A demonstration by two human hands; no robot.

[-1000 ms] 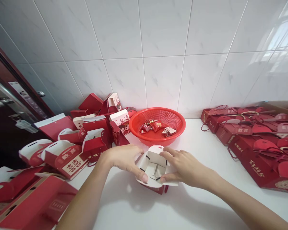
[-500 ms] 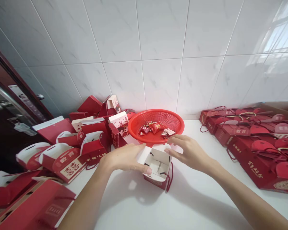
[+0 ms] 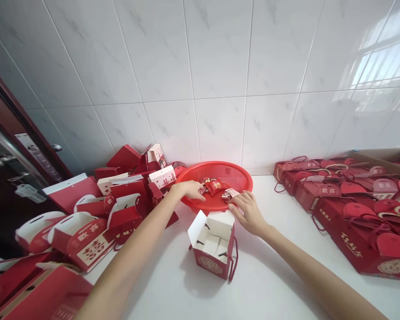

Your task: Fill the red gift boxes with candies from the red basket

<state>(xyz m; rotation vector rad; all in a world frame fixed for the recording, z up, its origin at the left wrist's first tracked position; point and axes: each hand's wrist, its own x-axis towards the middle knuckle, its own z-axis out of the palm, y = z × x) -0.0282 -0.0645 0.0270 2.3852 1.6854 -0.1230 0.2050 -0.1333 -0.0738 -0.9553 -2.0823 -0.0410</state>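
A red gift box (image 3: 210, 263) stands open-topped on the white table, its white inside showing and a dark red cord at its side. Behind it sits a red plastic basket (image 3: 216, 166) holding several wrapped sweets (image 3: 216, 186). My left hand (image 3: 192, 190) reaches over the basket's left rim, fingers partly spread beside the sweets; whether it touches one is hard to see. At the right front rim is my right hand (image 3: 248, 211), thumb apart from its bent fingers, close to a pale packet (image 3: 232, 192) in the basket. Neither hand touches the box.
Several open red boxes (image 3: 82, 235) crowd the left side of the table. To the right stand several closed red boxes (image 3: 348, 240) with cord handles, in rows. A tiled wall (image 3: 220, 120) rises behind, and a dark door (image 3: 6, 186) is at far left.
Both hands have let go of the gift box. The left moved forward into the basket; the right moved to the basket's front rim. The view tilted slightly.
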